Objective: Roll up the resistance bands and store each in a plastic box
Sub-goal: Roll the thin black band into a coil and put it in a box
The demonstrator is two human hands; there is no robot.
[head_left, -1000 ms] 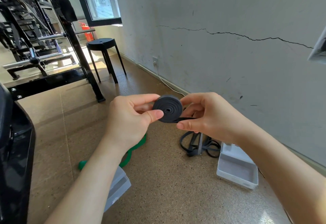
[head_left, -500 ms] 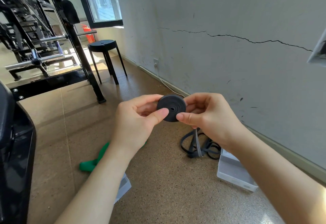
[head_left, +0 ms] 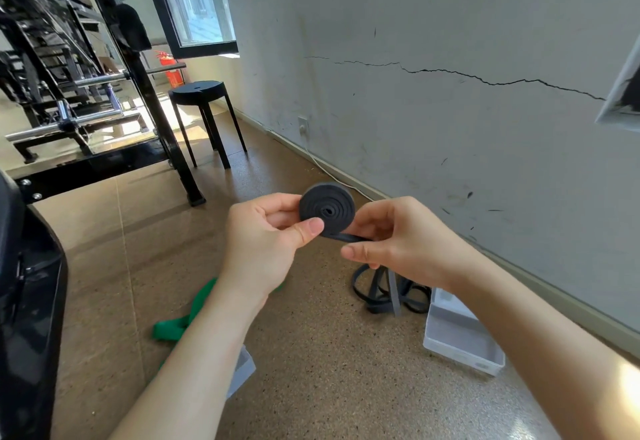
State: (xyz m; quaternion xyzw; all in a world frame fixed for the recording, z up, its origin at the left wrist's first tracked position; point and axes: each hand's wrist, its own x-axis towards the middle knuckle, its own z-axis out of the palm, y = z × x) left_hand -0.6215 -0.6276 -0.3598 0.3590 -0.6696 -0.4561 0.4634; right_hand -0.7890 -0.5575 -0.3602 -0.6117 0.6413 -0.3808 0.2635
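Note:
A dark grey resistance band, wound into a flat coil (head_left: 327, 210), is held up in front of me. My left hand (head_left: 266, 245) pinches the coil with thumb on its lower left face. My right hand (head_left: 398, 249) holds the loose tail that runs out from the coil's bottom and hangs down. The rest of this band (head_left: 384, 292) lies in loops on the cork floor. A clear plastic box (head_left: 460, 342) stands open beside those loops. A green band (head_left: 180, 322) lies on the floor under my left forearm, next to a second clear box (head_left: 242, 370), mostly hidden.
A cracked grey wall runs along the right. A black stool (head_left: 204, 107) stands near the wall further back. A black gym rack (head_left: 104, 93) fills the left, and a black padded machine part (head_left: 27, 301) sits at the near left edge.
The coil has turned and a short tail now runs from its bottom into my right hand. My right thumb has moved off the coil's face and lower.

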